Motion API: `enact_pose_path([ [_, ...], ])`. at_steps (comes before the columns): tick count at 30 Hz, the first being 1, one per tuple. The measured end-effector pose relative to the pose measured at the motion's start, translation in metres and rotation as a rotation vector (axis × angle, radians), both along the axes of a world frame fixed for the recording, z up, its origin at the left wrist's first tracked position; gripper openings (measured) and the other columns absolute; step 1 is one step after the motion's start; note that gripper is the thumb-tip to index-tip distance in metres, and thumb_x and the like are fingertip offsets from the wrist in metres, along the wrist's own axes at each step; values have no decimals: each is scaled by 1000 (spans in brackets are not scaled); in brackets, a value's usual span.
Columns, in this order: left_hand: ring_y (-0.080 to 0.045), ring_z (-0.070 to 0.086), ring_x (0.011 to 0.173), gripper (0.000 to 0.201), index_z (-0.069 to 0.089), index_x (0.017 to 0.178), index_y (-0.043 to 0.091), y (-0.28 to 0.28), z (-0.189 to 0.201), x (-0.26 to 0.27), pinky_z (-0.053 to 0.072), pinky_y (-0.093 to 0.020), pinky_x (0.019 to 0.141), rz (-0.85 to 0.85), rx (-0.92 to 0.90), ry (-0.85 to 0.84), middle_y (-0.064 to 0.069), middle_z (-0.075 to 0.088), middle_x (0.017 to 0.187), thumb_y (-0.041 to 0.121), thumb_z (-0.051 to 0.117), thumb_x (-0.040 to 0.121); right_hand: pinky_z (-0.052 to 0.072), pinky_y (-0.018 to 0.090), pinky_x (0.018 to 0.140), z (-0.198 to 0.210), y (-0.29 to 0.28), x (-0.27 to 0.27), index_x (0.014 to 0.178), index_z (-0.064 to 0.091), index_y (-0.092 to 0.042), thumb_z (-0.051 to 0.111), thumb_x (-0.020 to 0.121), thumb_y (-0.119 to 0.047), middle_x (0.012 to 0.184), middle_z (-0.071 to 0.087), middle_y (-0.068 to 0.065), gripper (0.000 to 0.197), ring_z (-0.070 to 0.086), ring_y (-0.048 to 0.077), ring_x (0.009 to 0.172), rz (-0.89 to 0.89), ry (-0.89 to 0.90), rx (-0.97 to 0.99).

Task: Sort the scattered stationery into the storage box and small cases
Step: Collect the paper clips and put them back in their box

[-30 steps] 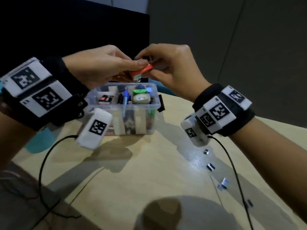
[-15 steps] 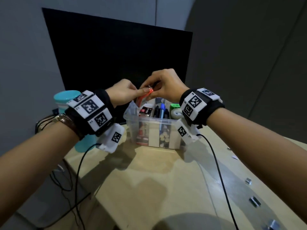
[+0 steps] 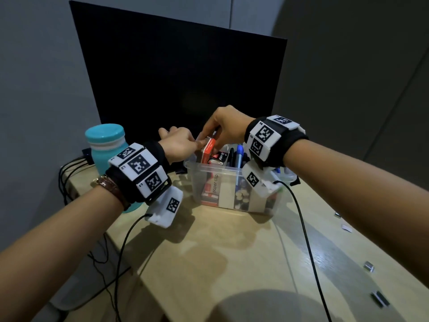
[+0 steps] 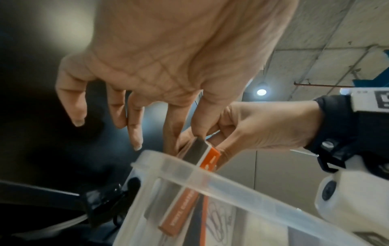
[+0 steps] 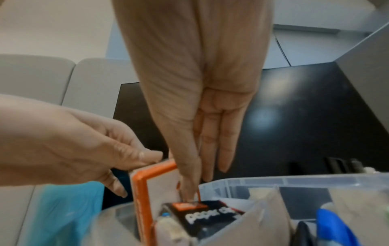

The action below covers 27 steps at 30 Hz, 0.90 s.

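Your desk (image 3: pixel 209 263) is a pale wood surface with a black monitor (image 3: pixel 181 73) standing at its far edge. A teal bottle (image 3: pixel 105 145) stands at the far left, just beside the monitor, with black cables trailing off the desk's left edge.

The clear storage box (image 3: pixel 232 182) sits at the far centre of the desk, in front of the monitor. It already holds a black paper-clip box (image 5: pixel 208 216) lying on top in its left section, a blue pen (image 3: pixel 239 156) and dark markers standing to the right of that, and more items further right that your right wrist hides.

Your left hand (image 3: pixel 178 145) reaches in from the left. In the left wrist view its thumb and index finger meet at the top corner of the orange case (image 4: pixel 207 158), with the other three fingers spread free. Your right hand (image 3: pixel 222 129) comes down from above with its fingers held straight and close together; its thumb runs down the flat face of the case into the box. The fingers appear to lie against the far face, so the case is pinched between them.

The orange case stands on edge at the left end of the storage box, its lower part inside and its upper part above the rim.

Several small metal clips (image 3: pixel 379 300) lie scattered along the near right of the desk, well apart from the box.
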<state>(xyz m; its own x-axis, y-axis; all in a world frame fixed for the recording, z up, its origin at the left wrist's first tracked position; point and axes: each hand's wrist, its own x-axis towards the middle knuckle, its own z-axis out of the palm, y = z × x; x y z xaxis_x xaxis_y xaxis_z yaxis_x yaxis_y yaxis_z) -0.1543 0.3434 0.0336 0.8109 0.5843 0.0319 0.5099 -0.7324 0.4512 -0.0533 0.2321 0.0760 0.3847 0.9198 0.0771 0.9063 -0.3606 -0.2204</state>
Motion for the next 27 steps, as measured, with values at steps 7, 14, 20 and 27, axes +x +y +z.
enact_pose_path([
  [7,-31,28,122,37,53,78,17,-7,-4,-2,30,-38,90,22,70,114,-12,40,116,51,55,92,41,10,56,-12,19,-8,123,59,-14,59,92,-8,88,54,-8,31,52,5,76,-101,102,-151],
  [14,-32,28,124,33,47,70,24,-12,3,-1,28,-49,99,29,194,210,-4,36,110,48,65,84,51,24,76,-20,29,-8,112,68,-2,66,89,-13,99,64,5,25,59,16,90,-200,163,-166],
  [20,-31,26,126,10,51,88,19,-17,9,1,24,-52,103,-78,274,352,-7,41,122,28,52,92,47,8,68,-24,26,-9,100,69,-3,62,93,-12,85,61,-3,13,56,11,80,-192,207,-211],
  [27,-32,31,123,19,54,79,22,-20,2,-8,27,-51,100,-87,352,227,-7,42,125,32,49,95,42,13,69,-19,17,-13,101,71,-10,57,95,-12,90,62,-6,15,53,4,77,-148,314,-187],
])
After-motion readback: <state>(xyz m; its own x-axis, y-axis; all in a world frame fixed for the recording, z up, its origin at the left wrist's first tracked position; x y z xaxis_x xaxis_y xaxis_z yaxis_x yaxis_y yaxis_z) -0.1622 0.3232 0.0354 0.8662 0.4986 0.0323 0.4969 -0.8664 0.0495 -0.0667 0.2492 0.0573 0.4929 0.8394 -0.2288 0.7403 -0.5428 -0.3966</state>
